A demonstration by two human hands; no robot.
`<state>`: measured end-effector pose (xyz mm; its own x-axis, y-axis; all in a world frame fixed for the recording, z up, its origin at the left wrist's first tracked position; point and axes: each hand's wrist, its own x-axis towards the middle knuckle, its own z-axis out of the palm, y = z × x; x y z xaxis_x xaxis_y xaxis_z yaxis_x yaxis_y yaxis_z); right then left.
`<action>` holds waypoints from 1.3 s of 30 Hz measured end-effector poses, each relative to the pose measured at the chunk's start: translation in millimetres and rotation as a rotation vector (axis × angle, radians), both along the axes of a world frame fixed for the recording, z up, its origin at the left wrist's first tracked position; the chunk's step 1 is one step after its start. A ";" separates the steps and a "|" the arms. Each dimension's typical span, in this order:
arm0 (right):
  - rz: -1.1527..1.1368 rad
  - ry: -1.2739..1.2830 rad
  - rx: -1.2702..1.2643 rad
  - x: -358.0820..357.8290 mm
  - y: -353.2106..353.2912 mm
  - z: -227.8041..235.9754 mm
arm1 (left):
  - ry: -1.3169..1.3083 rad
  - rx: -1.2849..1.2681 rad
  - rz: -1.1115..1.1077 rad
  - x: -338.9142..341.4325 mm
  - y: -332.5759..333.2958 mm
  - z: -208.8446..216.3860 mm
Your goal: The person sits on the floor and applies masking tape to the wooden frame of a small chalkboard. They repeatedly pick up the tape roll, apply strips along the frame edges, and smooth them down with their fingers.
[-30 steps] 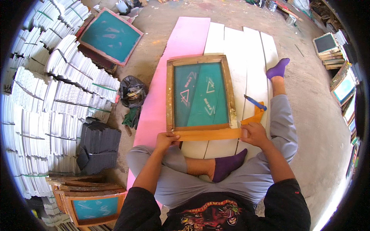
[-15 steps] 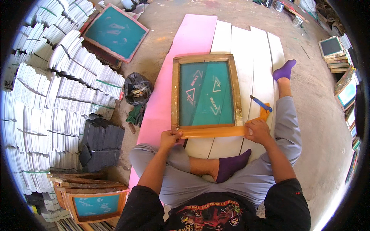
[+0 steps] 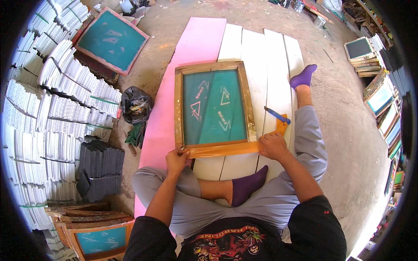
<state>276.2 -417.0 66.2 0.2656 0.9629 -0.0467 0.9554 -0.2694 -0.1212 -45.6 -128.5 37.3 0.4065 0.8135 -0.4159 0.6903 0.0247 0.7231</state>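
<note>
A wooden screen-printing frame point(image 3: 249, 104) with green mesh lies flat before me, pale arrow shapes and lettering on the mesh. A strip of orange-brown tape point(image 3: 222, 150) is stretched along its near edge. My left hand point(image 3: 176, 162) pinches the strip's left end at the frame's near left corner. Closed fingers of my right hand point(image 3: 273, 145) grip the strip by the near right corner. Beyond that hand, more orange tape point(image 3: 282, 125) shows on the white boards. Over it lies a blue utility knife point(image 3: 279, 116), its blade pointing away to the left.
White boards point(image 3: 252, 52) and a pink panel point(image 3: 196, 43) lie beneath the frame. Stacked white bundles point(image 3: 65, 113) and a black bag point(image 3: 136, 104) stand on the left. More screens lean at the lower left point(image 3: 100, 241) and right point(image 3: 379, 99). My legs bracket the boards.
The whole view has shifted, so the scene sits further left. Both hands keep their hold on the tape, which lies slightly closer against the frame's near edge.
</note>
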 end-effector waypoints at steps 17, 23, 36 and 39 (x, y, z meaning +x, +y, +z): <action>-0.089 -0.162 -0.215 -17.7 15.0 -17.0 | 0.152 0.225 -0.125 6.8 -9.3 21.9; -0.173 -0.279 -0.264 -53.1 17.2 4.5 | 0.134 0.202 -0.107 0.7 -4.5 8.4; -0.390 0.013 -0.055 -65.4 28.1 6.0 | 0.081 0.180 -0.079 2.7 -1.9 0.2; -0.523 0.049 0.118 5.6 37.5 -15.1 | 0.129 0.201 -0.102 2.4 -2.9 7.1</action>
<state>281.8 -379.5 51.1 0.7112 0.7024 0.0293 0.6900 -0.6894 -0.2207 -43.2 -131.4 44.4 0.4449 0.8426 -0.3034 0.7684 -0.1851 0.6126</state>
